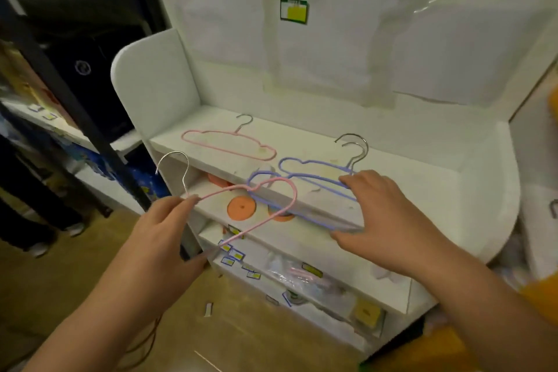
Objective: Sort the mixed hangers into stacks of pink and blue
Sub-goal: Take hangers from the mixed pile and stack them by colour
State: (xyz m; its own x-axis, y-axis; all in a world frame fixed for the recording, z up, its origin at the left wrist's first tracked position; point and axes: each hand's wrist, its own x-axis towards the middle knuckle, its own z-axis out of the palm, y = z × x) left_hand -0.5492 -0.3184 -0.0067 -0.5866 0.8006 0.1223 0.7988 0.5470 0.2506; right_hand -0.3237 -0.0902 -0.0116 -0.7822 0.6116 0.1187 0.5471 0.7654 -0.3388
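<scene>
Dim, soft, wide-angle warped edges, slightly blurred.

The bench (407,178) is walled on three sides: back panel (332,69), left side panel (154,81), right side panel (495,190). I can only come in from the front or above. A pink hanger (229,143) lies at the back left; blue hangers (314,174) take the front middle, one overhanging the front edge. Bare bench lies between the two and to the right of the blue ones. My left hand (160,232) holds another pink hanger (256,205) across the front, and my right hand (389,217) rests at the front edge.
</scene>
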